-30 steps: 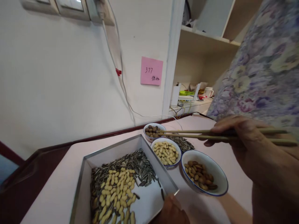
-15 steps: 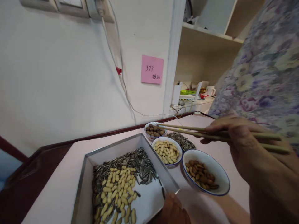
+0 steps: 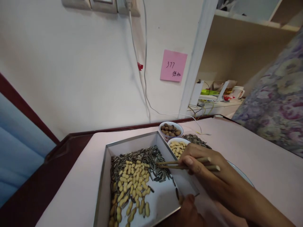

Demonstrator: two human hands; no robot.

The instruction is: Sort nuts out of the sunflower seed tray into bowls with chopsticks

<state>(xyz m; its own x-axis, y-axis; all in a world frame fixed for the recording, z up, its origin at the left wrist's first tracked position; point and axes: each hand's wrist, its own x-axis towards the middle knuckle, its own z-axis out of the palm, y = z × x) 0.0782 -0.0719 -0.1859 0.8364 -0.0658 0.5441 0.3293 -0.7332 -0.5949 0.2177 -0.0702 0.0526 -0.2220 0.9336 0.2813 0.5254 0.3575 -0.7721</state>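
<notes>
My right hand (image 3: 205,167) holds a pair of wooden chopsticks (image 3: 169,163) over the right wall of a grey metal tray (image 3: 133,141). The chopstick tips reach the striped sunflower seeds (image 3: 139,154) inside; whether they pinch a seed is too small to tell. Unshelled peanuts (image 3: 136,179) lie on and beside the seeds in the tray. My left hand (image 3: 189,212) grips the tray's near right corner, its fingers partly hidden in shadow. Behind my right hand, a bowl of peanuts (image 3: 177,148) is partly covered.
A bowl of round brown nuts (image 3: 170,130) stands at the back, near loose sunflower seeds (image 3: 196,140) on the table. My right arm mostly hides another bowl (image 3: 242,174). A white cable (image 3: 170,114) runs down the wall onto the table. Someone in floral clothing (image 3: 279,101) is at right.
My right hand has brought the chopsticks from near the round-nut bowl to the seeds in the tray. The almonds are now hidden behind it. The whole view has shifted left.
</notes>
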